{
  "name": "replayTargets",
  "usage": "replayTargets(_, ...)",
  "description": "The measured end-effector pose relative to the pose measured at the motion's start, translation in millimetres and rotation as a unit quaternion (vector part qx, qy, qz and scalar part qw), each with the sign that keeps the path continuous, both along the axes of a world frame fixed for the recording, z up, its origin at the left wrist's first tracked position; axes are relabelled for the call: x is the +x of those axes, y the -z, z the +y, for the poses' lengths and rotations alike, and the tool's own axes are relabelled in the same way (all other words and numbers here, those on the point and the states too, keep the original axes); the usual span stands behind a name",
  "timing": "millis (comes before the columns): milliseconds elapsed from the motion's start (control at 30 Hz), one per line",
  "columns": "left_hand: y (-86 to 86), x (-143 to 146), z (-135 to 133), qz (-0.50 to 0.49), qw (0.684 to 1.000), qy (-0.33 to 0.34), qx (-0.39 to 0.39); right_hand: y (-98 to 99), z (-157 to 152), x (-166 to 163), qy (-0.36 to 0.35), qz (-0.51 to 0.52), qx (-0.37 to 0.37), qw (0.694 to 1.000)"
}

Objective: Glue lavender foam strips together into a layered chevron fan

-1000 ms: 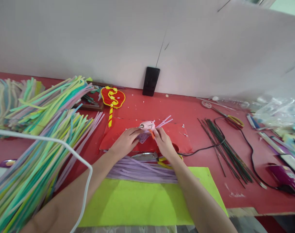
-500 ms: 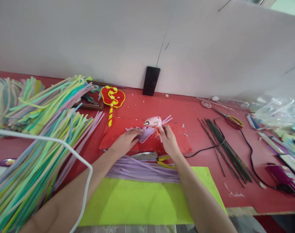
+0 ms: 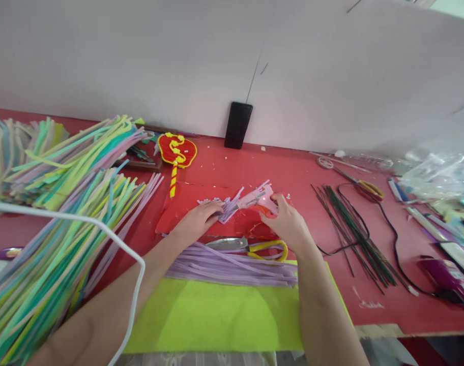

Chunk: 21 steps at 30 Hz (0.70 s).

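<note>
My left hand (image 3: 197,221) is closed at the left end of a small bundle of cut lilac pipe cleaners (image 3: 229,209) on a red board (image 3: 182,195). In my right hand (image 3: 287,221) is the handle end of a pink glue gun (image 3: 257,198). The gun lies nearly level, its nozzle pointing left at the lilac pieces. Scissors (image 3: 268,249) with yellow handles lie just below the board. They rest on a row of long lilac pipe cleaners (image 3: 232,269) over a lime-green sheet (image 3: 216,315).
Bundles of multicoloured pipe cleaners (image 3: 83,223) fill the left, with a white cable (image 3: 102,226) in front. A red and yellow fan-shaped piece (image 3: 177,151) lies behind. A phone (image 3: 238,125) leans on the wall. Dark green stems (image 3: 354,234) and a black cord (image 3: 394,239) lie right.
My right hand has moved right with the glue gun, which has turned to show its side. The yellow scissor handles are now uncovered. My left hand has barely moved.
</note>
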<state>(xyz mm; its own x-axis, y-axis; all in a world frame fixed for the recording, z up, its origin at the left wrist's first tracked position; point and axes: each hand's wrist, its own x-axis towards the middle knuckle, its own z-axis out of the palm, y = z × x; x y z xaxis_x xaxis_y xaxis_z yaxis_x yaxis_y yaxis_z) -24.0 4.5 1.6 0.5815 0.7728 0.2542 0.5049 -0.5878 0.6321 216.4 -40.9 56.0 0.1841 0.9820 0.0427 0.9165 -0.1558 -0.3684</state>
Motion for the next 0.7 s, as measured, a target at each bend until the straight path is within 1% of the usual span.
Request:
replayTargets(167,2.0,-1.0,1.0,-0.001,1.0,0.008,0.002,1.0,-0.4,-0.5,-0.01,-0.032,0.002,0.999)
replayTargets(333,0.7,-0.7,1.3,0.005,1.0,0.02,0.009,3.4,-0.7,-0.2,-0.023,-0.039,0.003,0.999)
replayTargets(467,3.4,-0.8,2.0,-0.002,1.0,0.019,0.009,5.9,-0.8,0.1,-0.036,-0.045,0.014,0.998)
replayTargets(700,5.1,-1.2,2.9,-0.009,1.0,0.021,0.0,7.7,-1.0,0.5,-0.045,-0.052,0.003,0.998)
